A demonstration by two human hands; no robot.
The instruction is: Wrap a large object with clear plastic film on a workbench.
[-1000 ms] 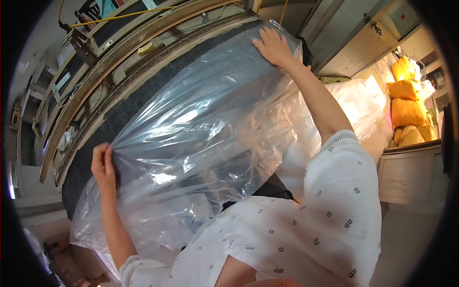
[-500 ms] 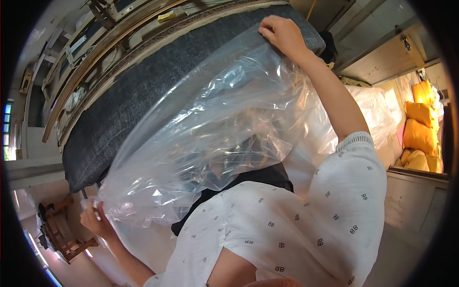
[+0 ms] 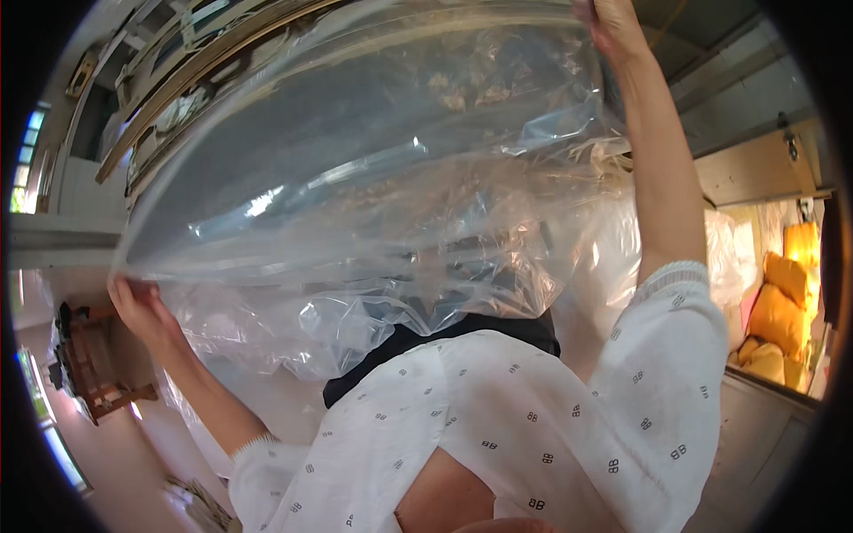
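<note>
A wide clear plastic sheet (image 3: 355, 200) stretches between my two hands, its far edge raised and its near part hanging in crinkled folds towards my waist. At the left, my left hand (image 3: 140, 306) is closed on one corner of it. Far up on the right, my right hand (image 3: 613, 31) pinches the other end, close to the picture's upper edge. Through the plastic a dark padded surface shows dimly, mostly veiled by glare.
Wooden frames and rails (image 3: 191, 80) run along the far left. A small wooden stand (image 3: 93, 360) is on the left floor. On the right are a wooden panel (image 3: 755, 164), yellow bundles (image 3: 782, 298) and more crumpled plastic (image 3: 724, 253).
Both hands have lifted the sheet up and away from me, the right one further right. The plastic now spreads wider and covers the dark padded surface that was partly bare.
</note>
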